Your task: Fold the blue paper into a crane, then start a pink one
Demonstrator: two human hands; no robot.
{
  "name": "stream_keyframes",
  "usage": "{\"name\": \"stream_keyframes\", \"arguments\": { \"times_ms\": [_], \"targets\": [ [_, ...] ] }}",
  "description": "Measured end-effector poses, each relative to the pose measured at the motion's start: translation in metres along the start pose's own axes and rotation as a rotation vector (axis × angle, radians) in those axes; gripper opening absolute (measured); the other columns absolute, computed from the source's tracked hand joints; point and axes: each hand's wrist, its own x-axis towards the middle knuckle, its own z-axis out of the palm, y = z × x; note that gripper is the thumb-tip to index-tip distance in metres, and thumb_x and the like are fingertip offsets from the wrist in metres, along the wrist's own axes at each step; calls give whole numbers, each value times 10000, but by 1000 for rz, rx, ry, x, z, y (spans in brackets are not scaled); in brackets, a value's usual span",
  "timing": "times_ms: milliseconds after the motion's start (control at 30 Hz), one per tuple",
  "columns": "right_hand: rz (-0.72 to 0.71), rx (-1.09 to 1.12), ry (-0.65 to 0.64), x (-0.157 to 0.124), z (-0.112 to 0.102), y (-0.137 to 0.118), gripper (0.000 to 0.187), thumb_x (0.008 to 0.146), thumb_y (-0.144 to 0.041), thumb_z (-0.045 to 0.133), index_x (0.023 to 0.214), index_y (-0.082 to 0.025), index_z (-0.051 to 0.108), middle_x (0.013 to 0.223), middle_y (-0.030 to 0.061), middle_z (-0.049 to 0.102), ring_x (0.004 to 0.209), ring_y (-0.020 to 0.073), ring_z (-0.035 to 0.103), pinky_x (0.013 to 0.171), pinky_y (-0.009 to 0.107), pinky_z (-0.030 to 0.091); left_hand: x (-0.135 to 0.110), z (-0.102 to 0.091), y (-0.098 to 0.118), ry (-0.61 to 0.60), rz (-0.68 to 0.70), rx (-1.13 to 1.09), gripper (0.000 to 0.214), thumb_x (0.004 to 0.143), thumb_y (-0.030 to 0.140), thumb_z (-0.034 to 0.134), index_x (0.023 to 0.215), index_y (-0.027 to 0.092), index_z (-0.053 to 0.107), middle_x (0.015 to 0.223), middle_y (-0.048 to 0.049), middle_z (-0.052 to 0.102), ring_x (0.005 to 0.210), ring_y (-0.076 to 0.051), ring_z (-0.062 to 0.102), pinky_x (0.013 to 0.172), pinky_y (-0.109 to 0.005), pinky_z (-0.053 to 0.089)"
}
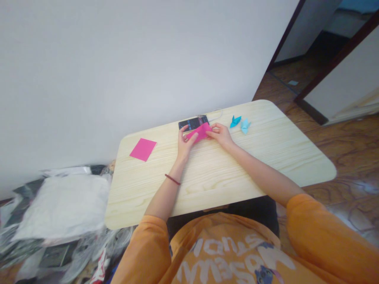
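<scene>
A sheet of bright pink origami paper (200, 132) is held between my two hands, above the far middle of the table; it looks partly folded. My left hand (186, 142) pinches its left end, with the thumb on top of the paper. At the right end, the fingers of my right hand (219, 135) grip the paper's edge. Just behind the paper lies a phone (192, 124) with a lit screen, partly covered by my left fingers and the paper.
Flat pink square paper (143, 149) lies on the left of the wooden table (225, 177). Two folded paper figures, one darker blue (235, 121) and one light blue (245, 126), stand to the right. A white cable (218, 115) runs behind the phone. Plastic-wrapped bags (65, 201) lie left of the table.
</scene>
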Motion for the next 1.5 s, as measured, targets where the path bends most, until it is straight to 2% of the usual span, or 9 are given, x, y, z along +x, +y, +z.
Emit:
{"name": "stream_keyframes", "arguments": {
  "times_ms": [67,133,467,733,867,1033,1267,1400,1500],
  "targets": [
    [-3,5,-7,0,1,0,519,445,-493,880,693,-209,524,613,-22,704,556,150,667,592,287,581,-1,1,-1,37,54,105,874,509,400,889,1258,247,466,946,-43,676,849,-194,676,808,-339,545],
    [-3,8,-11,-1,1,0,521,439,-508,878,682,-207,528,614,-17,705,564,152,671,593,287,582,-2,2,-4,61,88,156,909,479,349,905,1263,242,457,965,-45,669,835,-187,673,790,-322,542],
    [-11,-9,-130,-2,2,2,464,536,-493,847,742,-211,543,709,11,731,682,185,707,700,338,592,3,-2,-12,122,169,187,879,480,300,902,1243,218,473,890,-19,656,775,-163,644,729,-268,514],
    [-10,-9,-87,-4,4,1,528,492,-478,874,777,-216,515,631,-4,718,610,175,700,640,309,585,3,3,-7,183,148,135,865,477,260,901,1233,241,481,1002,-53,667,867,-197,680,776,-309,548],
    [-7,39,-72,-3,4,2,561,482,-481,877,811,-222,504,635,-10,719,615,178,709,651,310,595,4,3,-6,187,141,62,873,485,210,895,1248,242,472,960,-54,688,851,-201,700,795,-326,563],
    [-31,91,-41,3,-2,5,530,553,-450,858,876,-232,498,694,-11,725,676,190,728,751,366,612,8,-5,-6,209,116,-32,824,510,197,877,1238,242,493,961,-62,711,865,-224,714,809,-380,579],
    [-31,153,-96,8,-8,5,452,647,-390,811,941,-245,499,750,-20,738,760,194,739,908,439,575,10,-9,-5,168,58,-149,704,606,252,832,1238,230,524,985,-81,730,1000,-247,693,920,-405,549],
    [-40,143,-93,6,-7,3,455,634,-388,805,944,-251,501,767,-29,739,793,187,738,912,424,571,12,-11,-4,158,15,-175,576,681,289,769,1206,245,537,1099,-89,703,1009,-235,690,920,-396,550],
    [-24,97,-105,3,-6,-1,469,610,-423,809,928,-247,513,755,-30,735,782,178,735,902,405,572,13,-12,-4,151,-71,-172,441,761,394,693,1153,245,556,1095,-86,692,951,-224,702,880,-404,563]
  ]
}}
